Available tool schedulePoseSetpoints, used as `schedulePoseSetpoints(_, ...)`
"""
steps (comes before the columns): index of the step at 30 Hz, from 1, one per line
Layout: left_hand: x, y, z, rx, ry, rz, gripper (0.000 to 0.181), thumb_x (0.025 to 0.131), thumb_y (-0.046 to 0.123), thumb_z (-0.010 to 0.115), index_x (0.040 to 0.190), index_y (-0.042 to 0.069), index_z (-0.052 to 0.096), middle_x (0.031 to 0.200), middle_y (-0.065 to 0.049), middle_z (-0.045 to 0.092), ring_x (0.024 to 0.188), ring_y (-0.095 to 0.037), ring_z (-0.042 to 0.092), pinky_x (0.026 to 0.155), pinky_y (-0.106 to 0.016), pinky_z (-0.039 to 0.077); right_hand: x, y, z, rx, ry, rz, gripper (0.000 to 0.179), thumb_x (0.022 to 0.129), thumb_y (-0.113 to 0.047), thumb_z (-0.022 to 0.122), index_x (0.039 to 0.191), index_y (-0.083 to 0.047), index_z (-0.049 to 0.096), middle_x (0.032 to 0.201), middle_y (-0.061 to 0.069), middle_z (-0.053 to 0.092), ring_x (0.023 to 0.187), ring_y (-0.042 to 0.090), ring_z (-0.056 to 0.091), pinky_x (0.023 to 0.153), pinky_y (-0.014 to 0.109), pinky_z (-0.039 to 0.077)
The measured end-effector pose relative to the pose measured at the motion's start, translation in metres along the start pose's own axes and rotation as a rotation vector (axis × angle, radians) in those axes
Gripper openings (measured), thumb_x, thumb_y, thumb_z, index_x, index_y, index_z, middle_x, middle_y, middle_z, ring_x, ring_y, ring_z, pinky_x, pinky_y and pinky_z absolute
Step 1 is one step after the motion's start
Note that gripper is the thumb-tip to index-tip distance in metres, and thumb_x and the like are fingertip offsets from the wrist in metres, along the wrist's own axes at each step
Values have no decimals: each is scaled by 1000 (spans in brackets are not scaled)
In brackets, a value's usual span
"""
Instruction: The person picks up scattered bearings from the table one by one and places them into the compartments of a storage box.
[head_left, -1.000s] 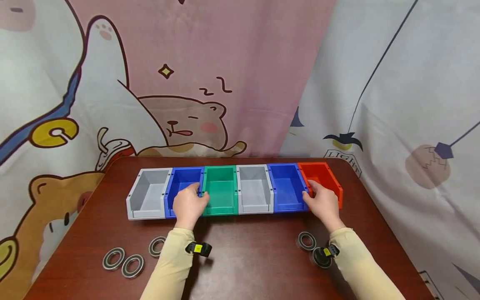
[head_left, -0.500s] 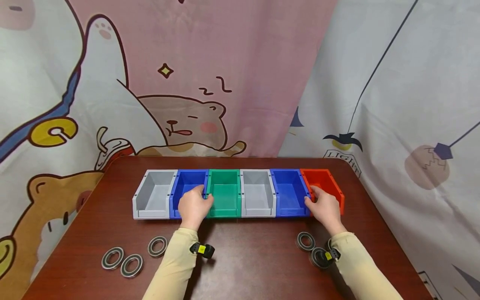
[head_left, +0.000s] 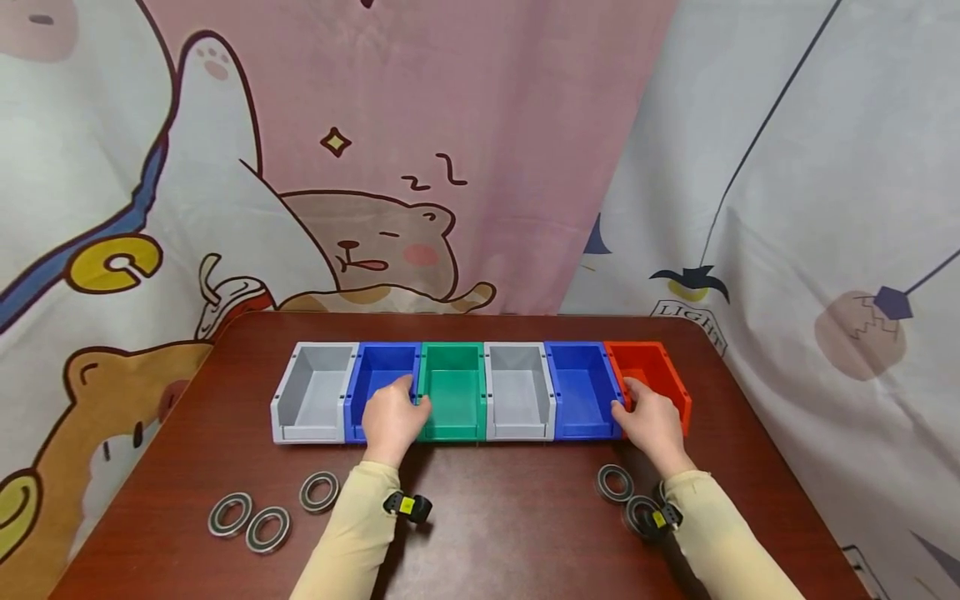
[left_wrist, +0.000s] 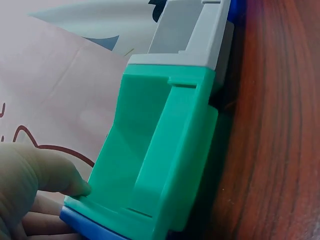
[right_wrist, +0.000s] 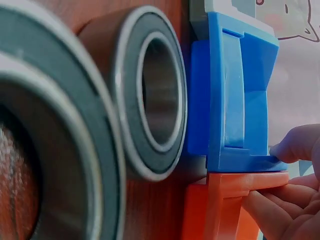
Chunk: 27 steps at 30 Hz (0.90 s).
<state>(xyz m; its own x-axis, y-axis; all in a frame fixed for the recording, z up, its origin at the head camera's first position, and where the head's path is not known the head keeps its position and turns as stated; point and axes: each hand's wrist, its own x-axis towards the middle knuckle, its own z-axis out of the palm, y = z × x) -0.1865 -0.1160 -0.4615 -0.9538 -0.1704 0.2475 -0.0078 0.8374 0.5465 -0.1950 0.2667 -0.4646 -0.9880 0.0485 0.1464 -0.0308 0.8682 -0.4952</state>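
A joined row of plastic storage bins stands across the table: a grey bin (head_left: 318, 392), a blue bin (head_left: 372, 371), a green bin (head_left: 453, 392), another grey bin (head_left: 519, 392), a second blue bin (head_left: 581, 396) and a red bin (head_left: 651, 367) at the right end. My left hand (head_left: 392, 419) pinches the wall shared by the left blue and green bins, its thumb (left_wrist: 70, 177) on the green side. With my right hand (head_left: 652, 423) I pinch the wall between the right blue and red bins; the thumb (right_wrist: 295, 142) is on the blue side. No contents show inside the bins.
Three ball bearings (head_left: 267, 530) lie on the table (head_left: 495, 517) at front left. More bearings (head_left: 615, 483) lie at front right, partly hidden by my right wrist and its camera. A printed curtain (head_left: 480, 167) hangs behind the table's back edge.
The row of bins has shifted to the right and slightly toward me, its left end more than its right. Both hands keep their hold and moved with it.
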Motion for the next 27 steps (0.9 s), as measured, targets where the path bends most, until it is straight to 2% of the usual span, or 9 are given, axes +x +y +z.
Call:
schedulePoseSetpoints(8, 0, 3, -3, 36, -23, 29, 40, 81, 23, 73, 115, 1, 71, 97, -23, 71, 79, -43, 67, 60, -54, 50, -3, -1, 2, -15, 19, -9, 51, 88, -15, 65, 132, 8, 54, 70, 11, 59, 49, 19, 46, 48, 31, 41)
schedulePoseSetpoints(12, -1, 4, -4, 49, -20, 49, 39, 81, 22, 72, 114, 1, 71, 93, -24, 71, 76, -44, 66, 58, -54, 49, -4, 0, 3, -24, 29, -12, 51, 88, -16, 66, 131, 7, 55, 77, 15, 64, 51, 20, 48, 49, 31, 43)
schedulePoseSetpoints(19, -3, 5, -4, 67, -47, 41, 45, 82, 22, 70, 121, 2, 68, 90, -26, 70, 73, -44, 66, 56, -53, 48, -6, 2, -1, -13, 5, -17, 52, 89, -18, 65, 133, 7, 53, 78, 15, 64, 51, 21, 49, 50, 33, 45)
schedulePoseSetpoints(23, -3, 6, -4, 80, -57, 33, 47, 83, 21, 70, 125, 1, 66, 90, -27, 70, 71, -44, 66, 53, -52, 48, -7, 2, -8, -34, -47, -52, 56, 90, -18, 65, 137, 8, 49, 100, 26, 67, 74, 35, 63, 68, 48, 54)
schedulePoseSetpoints(25, -3, 5, -4, 79, -61, 33, 49, 84, 22, 70, 127, 1, 65, 91, -27, 70, 70, -43, 66, 52, -51, 48, -11, 1, -11, -67, -73, -67, 59, 90, -20, 67, 138, 8, 48, 116, 30, 63, 92, 42, 64, 80, 56, 52)
schedulePoseSetpoints(27, -3, 4, -4, 73, -59, 38, 49, 83, 22, 70, 127, 1, 65, 92, -27, 70, 71, -43, 66, 52, -50, 48, -15, 0, -17, -90, -95, -85, 61, 90, -21, 68, 139, 9, 47, 124, 32, 59, 106, 46, 60, 87, 60, 48)
